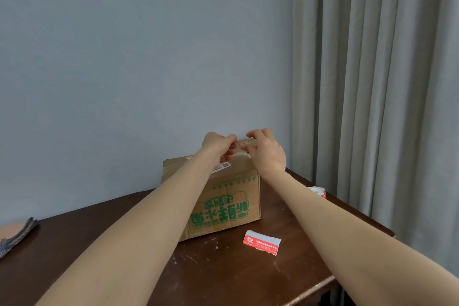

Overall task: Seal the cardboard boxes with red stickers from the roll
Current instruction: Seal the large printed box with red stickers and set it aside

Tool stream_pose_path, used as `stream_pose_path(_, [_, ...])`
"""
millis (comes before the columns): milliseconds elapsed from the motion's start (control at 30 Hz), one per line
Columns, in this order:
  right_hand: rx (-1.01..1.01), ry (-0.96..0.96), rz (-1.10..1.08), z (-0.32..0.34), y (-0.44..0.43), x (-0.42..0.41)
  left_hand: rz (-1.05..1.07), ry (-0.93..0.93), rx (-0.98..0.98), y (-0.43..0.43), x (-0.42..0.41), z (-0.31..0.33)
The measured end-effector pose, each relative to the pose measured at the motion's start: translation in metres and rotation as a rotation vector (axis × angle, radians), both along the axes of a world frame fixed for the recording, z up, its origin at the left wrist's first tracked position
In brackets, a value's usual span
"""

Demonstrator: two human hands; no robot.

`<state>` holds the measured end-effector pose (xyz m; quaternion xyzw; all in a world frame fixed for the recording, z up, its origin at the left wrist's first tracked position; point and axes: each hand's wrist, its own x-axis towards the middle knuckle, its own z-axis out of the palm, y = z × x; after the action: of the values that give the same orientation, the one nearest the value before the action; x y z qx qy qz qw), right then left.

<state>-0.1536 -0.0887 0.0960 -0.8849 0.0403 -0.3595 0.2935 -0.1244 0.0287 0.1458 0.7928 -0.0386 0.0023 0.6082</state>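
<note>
The left hand [218,144] and right hand [267,151], fingers curled, grasp indeterminate, should press the hidden sticker flat across the cardboard box [223,196] seam.

A dark brown wooden worktop [99,243] with pale scratches stands against a plain blue-grey wall [136,57]. Grey pleated curtains [372,69] hang at the right. A grey patterned cloth [17,236] lies at the worktop's left edge.

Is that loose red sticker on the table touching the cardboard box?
Apart. The head view shows a band of bare table between the red sticker and the near bottom edge of the cardboard box.
</note>
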Motion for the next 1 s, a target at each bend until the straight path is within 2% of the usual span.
stream_pose_path(133, [0.113,0.047,-0.035,-0.005,-0.009,0.002,-0.068,-0.125,0.073,0.011,0.010,0.005])
stream_pose_path(333, [0.769,0.140,0.101,-0.002,-0.013,0.008,-0.221,-0.248,0.140,0.022,0.010,0.009])
stream_pose_path(467, [1.048,0.160,0.200,0.003,-0.012,0.005,-0.256,-0.248,0.124,0.027,0.010,0.011])
stream_pose_path(667, [1.070,0.117,0.272,0.005,-0.012,0.005,-0.238,-0.229,0.126,0.036,0.011,0.010])
stream_pose_path(1000, [0.968,0.097,0.222,0.010,-0.011,0.015,-0.132,-0.169,0.143,0.036,0.016,0.002])
